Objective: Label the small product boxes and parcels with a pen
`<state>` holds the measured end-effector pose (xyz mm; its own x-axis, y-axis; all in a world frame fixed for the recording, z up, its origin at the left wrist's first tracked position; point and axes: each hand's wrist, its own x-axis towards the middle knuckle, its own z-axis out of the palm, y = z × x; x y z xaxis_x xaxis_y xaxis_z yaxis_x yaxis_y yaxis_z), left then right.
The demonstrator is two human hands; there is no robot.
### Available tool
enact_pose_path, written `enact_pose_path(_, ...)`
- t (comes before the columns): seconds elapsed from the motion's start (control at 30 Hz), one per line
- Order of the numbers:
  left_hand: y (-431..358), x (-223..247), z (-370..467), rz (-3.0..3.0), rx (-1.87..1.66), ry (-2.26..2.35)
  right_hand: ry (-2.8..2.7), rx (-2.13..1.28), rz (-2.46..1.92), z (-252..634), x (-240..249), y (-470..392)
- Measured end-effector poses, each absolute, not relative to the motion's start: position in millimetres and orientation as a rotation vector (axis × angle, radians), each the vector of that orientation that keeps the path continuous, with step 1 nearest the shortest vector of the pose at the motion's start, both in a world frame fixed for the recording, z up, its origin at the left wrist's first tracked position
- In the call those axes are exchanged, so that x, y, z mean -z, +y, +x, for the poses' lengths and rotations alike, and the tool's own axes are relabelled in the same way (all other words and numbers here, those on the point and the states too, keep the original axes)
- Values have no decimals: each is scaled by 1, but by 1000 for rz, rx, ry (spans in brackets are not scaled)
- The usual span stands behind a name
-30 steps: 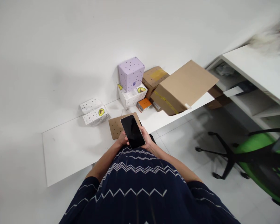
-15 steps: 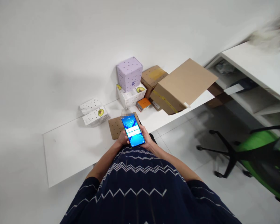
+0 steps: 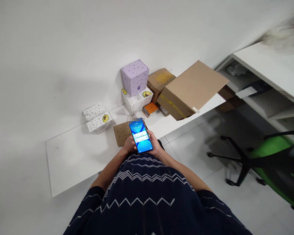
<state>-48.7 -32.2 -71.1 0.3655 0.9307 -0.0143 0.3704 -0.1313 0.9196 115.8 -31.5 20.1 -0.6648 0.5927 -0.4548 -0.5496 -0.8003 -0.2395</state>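
A phone point(image 3: 140, 137) with a lit blue screen showing 10:43 is held upright-facing at my waist, between both hands. My left hand point(image 3: 129, 144) grips its left edge, fingers partly hidden behind it. Around the lower right edge is my right hand point(image 3: 155, 143), its thumb along the side. Behind the phone, a brown dotted cardboard piece point(image 3: 121, 133) lies on the white table point(image 3: 73, 163); the phone covers part of it.
Against the wall, a purple box point(image 3: 135, 78) stands on a white avocado box point(image 3: 137, 103). Nearby are an orange box point(image 3: 150, 109), a large cardboard box point(image 3: 196, 86), a dotted brown box point(image 3: 160, 80) and white cartons point(image 3: 100, 120). Right: shelf unit point(image 3: 267, 71), green chair point(image 3: 271, 163).
The phone has shifted very slightly to the right within my hands' hold. The view has moved a little; the boxes stay in place.
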Motion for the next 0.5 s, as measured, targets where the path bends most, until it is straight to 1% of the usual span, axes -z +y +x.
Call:
enact_pose_path(0.13,-33,66,-45,2119,-558,1205,-199,-2241,-728,138,-14,-28)
enact_pose_path(0.23,-35,63,-42,2329,-453,1213,-286,-1967,-883,164,1,-21)
enact_pose_path(0.3,-35,61,-41,2376,-437,1218,-362,-1722,-1123,181,20,-14)
enact_pose_path(0.37,-36,58,-41,2392,-421,1222,-484,-1463,-1460,197,43,-7)
enact_pose_path(0.5,-36,43,-48,2361,-363,1279,-1032,-1120,-2059,216,86,4)
